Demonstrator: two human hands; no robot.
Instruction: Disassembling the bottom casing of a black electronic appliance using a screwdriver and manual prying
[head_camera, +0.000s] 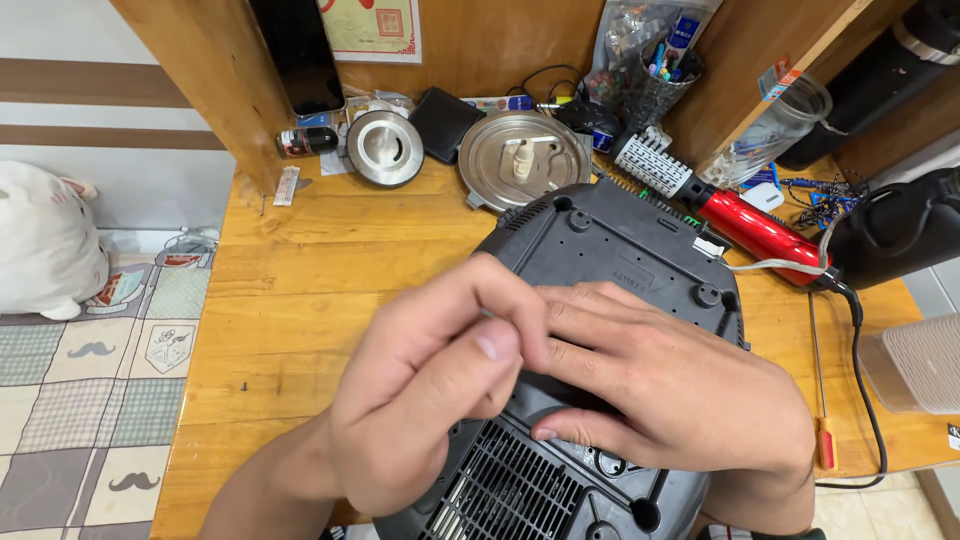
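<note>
Hands meet over the black appliance base, which lies upside down on the wooden table right in front of you, its vented grille nearest your body. Your left hand has its thumb and forefinger pinched together; whether something small sits between those fingers you cannot tell from here. Your right hand lies flat on the base with fingers loosely curled, grasping nothing, its fingertips touching the left hand's.

Behind the base, a round metal lid leans at the back of the table, with a smaller round metal disc to its left. A red-handled round brush lies to the right, touching the base's far corner. A screwdriver rests near the table's right edge beside a black cable. A white plush toy sits on the patterned floor mat at left.
</note>
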